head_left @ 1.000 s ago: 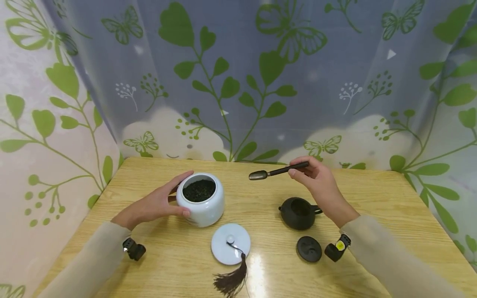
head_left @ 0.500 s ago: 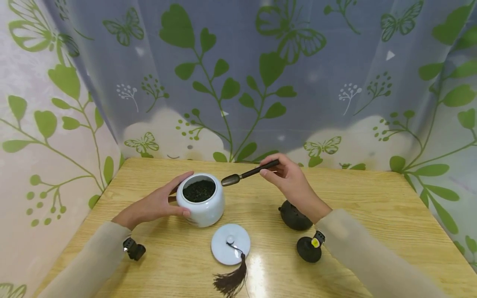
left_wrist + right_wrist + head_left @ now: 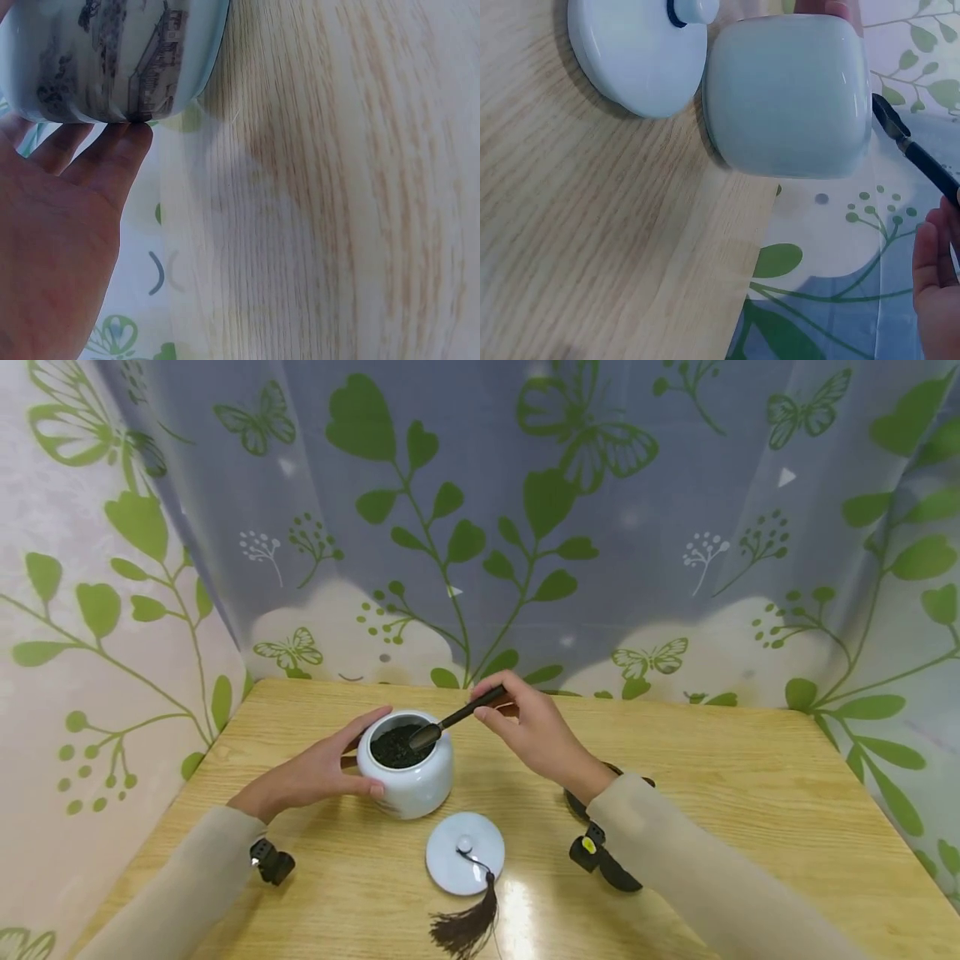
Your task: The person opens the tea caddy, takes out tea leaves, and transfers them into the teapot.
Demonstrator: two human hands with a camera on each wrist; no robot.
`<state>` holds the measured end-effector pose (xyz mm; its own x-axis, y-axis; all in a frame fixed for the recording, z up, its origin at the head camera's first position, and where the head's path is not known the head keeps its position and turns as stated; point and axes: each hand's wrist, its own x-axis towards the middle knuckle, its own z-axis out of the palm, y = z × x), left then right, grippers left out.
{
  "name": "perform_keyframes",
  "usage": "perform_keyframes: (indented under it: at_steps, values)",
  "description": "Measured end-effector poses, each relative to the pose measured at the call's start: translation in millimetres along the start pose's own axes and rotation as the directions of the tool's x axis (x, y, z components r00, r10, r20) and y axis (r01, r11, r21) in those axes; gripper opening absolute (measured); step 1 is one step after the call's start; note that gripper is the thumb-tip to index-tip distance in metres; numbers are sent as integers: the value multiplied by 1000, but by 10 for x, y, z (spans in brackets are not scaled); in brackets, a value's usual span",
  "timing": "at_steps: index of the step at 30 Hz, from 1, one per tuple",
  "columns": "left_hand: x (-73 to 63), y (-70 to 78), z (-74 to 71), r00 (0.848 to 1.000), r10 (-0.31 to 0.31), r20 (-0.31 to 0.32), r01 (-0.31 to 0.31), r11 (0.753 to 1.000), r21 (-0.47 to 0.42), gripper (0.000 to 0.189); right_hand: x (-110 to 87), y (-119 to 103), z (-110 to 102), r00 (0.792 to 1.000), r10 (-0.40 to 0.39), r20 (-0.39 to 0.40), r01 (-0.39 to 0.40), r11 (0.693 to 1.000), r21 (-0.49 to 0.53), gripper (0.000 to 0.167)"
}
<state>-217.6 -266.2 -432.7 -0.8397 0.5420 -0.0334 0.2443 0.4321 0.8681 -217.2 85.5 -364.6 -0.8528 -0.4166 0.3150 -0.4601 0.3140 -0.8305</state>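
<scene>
A white porcelain jar (image 3: pixel 416 789) stands on the table, filled with dark loose tea leaves (image 3: pixel 388 750). My left hand (image 3: pixel 318 772) grips its left side, thumb at the front and fingers behind. In the left wrist view, fingers of the left hand (image 3: pixel 60 247) lie against the painted side of the jar (image 3: pixel 112 60). My right hand (image 3: pixel 536 739) pinches the dark handle of a tea scoop (image 3: pixel 465 712). The scoop's bowl sits inside the jar's mouth, over the leaves. From the right wrist, the scoop (image 3: pixel 930 165) shows tilted down towards the jar's rim.
The jar's white lid (image 3: pixel 450 864) lies in front of it, with a brown tassel (image 3: pixel 468 925) on its knob. A black teapot (image 3: pixel 574 805) is mostly hidden under the right forearm, its black lid (image 3: pixel 621 875) partly so. A patterned curtain (image 3: pixel 480 527) hangs behind the table.
My right hand has moved left with the tea scoop, from above the teapot to the jar, and the bowl has entered the jar's mouth. The left hand and jar have stayed put.
</scene>
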Motion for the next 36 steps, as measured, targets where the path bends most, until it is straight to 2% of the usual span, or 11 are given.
perform_keyframes:
  at_steps: [11, 20, 26, 30, 36]
  values:
    - [6, -15, 6, 1000, 12, -7, -12, 1000, 4, 112, 121, -56, 180, 990, -97, 100, 112, 981, -158, 30]
    - [9, -28, 17, 1000, 20, -2, -20, 1000, -8, 111, 142, -16, 369, 966, -103, 238, 145, 975, -166, 37]
    - [7, -21, 17, 1000, 19, 0, -19, 1000, -12, 110, 130, 0, 445, 972, -78, 221, 121, 974, -190, 35]
    - [4, -17, 16, 1000, 22, 2, -22, 1000, -17, 111, 131, 9, 477, 981, -55, 186, 97, 969, -228, 24]
    - [5, -26, 16, 1000, 27, 13, -26, 999, -37, 111, 100, 17, 543, 982, -101, 162, 146, 944, -296, 14]
